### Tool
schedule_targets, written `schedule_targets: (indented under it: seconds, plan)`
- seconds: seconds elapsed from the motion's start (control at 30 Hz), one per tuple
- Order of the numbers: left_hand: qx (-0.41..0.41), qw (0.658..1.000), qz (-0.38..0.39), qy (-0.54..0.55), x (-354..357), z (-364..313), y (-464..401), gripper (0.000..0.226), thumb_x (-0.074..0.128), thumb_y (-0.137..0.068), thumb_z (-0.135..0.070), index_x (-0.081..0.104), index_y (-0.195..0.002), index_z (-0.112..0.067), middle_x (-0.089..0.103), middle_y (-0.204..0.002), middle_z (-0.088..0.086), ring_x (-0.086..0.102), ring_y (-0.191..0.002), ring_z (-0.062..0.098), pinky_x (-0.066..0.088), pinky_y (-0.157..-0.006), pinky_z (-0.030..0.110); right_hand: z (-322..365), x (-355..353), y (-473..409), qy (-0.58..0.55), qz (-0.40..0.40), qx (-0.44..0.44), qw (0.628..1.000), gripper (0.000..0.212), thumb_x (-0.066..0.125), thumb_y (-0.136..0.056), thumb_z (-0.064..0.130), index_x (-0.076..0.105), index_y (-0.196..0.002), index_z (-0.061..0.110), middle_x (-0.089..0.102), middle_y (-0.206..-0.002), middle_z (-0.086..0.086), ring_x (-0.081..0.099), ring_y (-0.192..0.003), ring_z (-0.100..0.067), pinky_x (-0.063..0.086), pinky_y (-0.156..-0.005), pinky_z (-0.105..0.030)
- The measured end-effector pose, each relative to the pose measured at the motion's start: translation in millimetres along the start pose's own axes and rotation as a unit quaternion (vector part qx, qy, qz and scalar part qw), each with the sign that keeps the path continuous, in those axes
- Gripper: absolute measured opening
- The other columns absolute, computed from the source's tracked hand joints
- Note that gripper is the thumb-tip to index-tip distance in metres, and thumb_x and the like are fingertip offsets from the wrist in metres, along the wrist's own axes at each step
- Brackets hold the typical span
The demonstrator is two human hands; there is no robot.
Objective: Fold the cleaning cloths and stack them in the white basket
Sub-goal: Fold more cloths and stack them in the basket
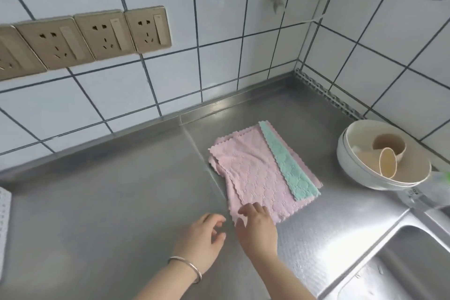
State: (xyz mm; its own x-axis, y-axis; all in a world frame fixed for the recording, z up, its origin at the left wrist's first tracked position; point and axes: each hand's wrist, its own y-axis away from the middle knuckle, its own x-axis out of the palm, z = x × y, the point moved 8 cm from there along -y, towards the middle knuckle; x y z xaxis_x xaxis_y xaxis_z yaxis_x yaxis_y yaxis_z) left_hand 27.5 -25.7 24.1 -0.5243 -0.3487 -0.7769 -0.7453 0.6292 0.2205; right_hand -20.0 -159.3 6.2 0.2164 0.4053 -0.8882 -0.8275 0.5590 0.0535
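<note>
A pile of pink cleaning cloths point(250, 173) lies flat on the steel counter point(117, 202), with a strip of a green cloth point(285, 165) showing between the layers on the right. My right hand point(255, 229) rests with its fingertips on the near corner of the top pink cloth. Just left of it, my left hand point(202, 241) hovers over the bare counter with loosely curled fingers and holds nothing; a silver bangle is on that wrist. A slice of the white basket point(3, 224) shows at the far left edge.
White bowls point(360, 173) holding paper cups point(388, 162) stand at the right by the wall. A steel sink point(401, 263) opens at the lower right. Tiled walls with a row of sockets point(80, 39) close off the back.
</note>
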Motion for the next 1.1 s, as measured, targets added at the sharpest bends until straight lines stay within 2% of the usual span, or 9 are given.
schedule_targets:
  seconds: [0.23,0.4,0.5,0.57,0.7,0.77,0.87,0.97,1.1]
  plan:
    - [-0.019,0.998,0.061,-0.028,33,-9,-24,0.025,0.049,-0.089,-0.032,0.054,-0.113,-0.034,0.054,-0.116,-0.016,0.057,-0.097,0.002,0.046,-0.085,0.024,-32,24,-16,0.086,0.027,0.042,0.995,0.032,0.082,-0.044,0.012,0.057,-0.063,0.015,0.056,-0.063,0.000,0.056,-0.055,-0.022,0.044,-0.043,-0.032]
    - [-0.020,0.996,0.080,-0.043,37,-14,-35,0.024,0.050,-0.089,-0.033,0.055,-0.113,-0.033,0.053,-0.116,-0.015,0.057,-0.098,0.003,0.046,-0.085,0.024,-36,24,-17,0.075,0.015,0.011,0.997,0.011,0.047,-0.064,0.022,0.054,-0.064,0.013,0.054,-0.062,-0.001,0.055,-0.052,-0.023,0.042,-0.040,-0.030]
    - [-0.019,0.996,0.073,-0.048,32,-16,-41,0.025,0.049,-0.089,-0.034,0.055,-0.113,-0.034,0.053,-0.117,-0.016,0.056,-0.101,0.004,0.046,-0.083,0.023,-38,22,-18,0.084,0.053,0.009,0.995,0.023,0.070,-0.062,0.021,0.060,-0.082,0.014,0.059,-0.082,-0.001,0.059,-0.074,-0.021,0.049,-0.055,-0.030]
    - [-0.022,0.996,0.075,-0.050,33,-17,-44,0.025,0.049,-0.089,-0.035,0.055,-0.114,-0.034,0.053,-0.117,-0.015,0.056,-0.102,0.005,0.046,-0.084,0.024,-43,22,-21,0.083,0.073,0.033,0.993,0.025,0.061,-0.078,0.016,0.057,-0.102,0.014,0.054,-0.104,-0.001,0.054,-0.098,-0.023,0.047,-0.073,-0.031]
    - [-0.007,0.996,0.070,-0.057,33,-24,-50,0.030,0.050,-0.089,-0.033,0.052,-0.119,-0.032,0.050,-0.123,-0.013,0.055,-0.104,0.009,0.045,-0.088,0.028,-44,7,-24,0.066,0.002,0.008,0.998,0.025,0.080,-0.049,0.009,0.065,-0.065,0.020,0.058,-0.067,0.003,0.058,-0.059,-0.020,0.041,-0.042,-0.027]
    - [0.021,0.998,0.032,-0.056,26,-33,-54,0.041,0.053,-0.087,-0.028,0.045,-0.128,-0.030,0.043,-0.130,-0.014,0.050,-0.112,0.010,0.042,-0.093,0.027,-43,-9,-28,0.067,-0.056,-0.030,0.996,0.009,0.066,-0.062,0.014,0.064,-0.062,0.023,0.056,-0.062,0.006,0.055,-0.054,-0.019,0.036,-0.045,-0.025]
    - [0.150,0.979,-0.093,-0.104,4,-70,-64,0.062,0.071,-0.065,-0.019,0.052,-0.123,-0.027,0.052,-0.125,-0.014,0.041,-0.114,0.007,0.043,-0.096,0.024,-37,-46,-31,0.043,-0.138,-0.056,0.988,0.025,0.041,-0.076,0.018,0.064,-0.068,0.023,0.059,-0.062,0.008,0.054,-0.057,-0.020,0.039,-0.050,-0.027]
    - [0.217,0.962,-0.130,-0.107,-3,-98,-80,0.060,0.074,-0.052,-0.011,0.060,-0.108,-0.027,0.062,-0.112,-0.012,0.049,-0.111,0.011,0.032,-0.096,0.023,-26,-79,-35,0.042,-0.204,-0.087,0.974,0.020,0.050,-0.074,0.012,0.067,-0.072,0.023,0.059,-0.063,0.009,0.053,-0.059,-0.021,0.038,-0.051,-0.028]
    - [0.198,0.964,-0.122,-0.127,-14,-129,-100,0.028,0.062,-0.075,-0.017,0.064,-0.100,-0.029,0.067,-0.101,-0.014,0.060,-0.102,0.014,0.034,-0.089,0.026,-11,-120,-42,0.041,-0.264,-0.121,0.956,0.025,0.065,-0.064,-0.001,0.068,-0.074,0.022,0.057,-0.064,0.006,0.051,-0.061,-0.022,0.038,-0.055,-0.030]
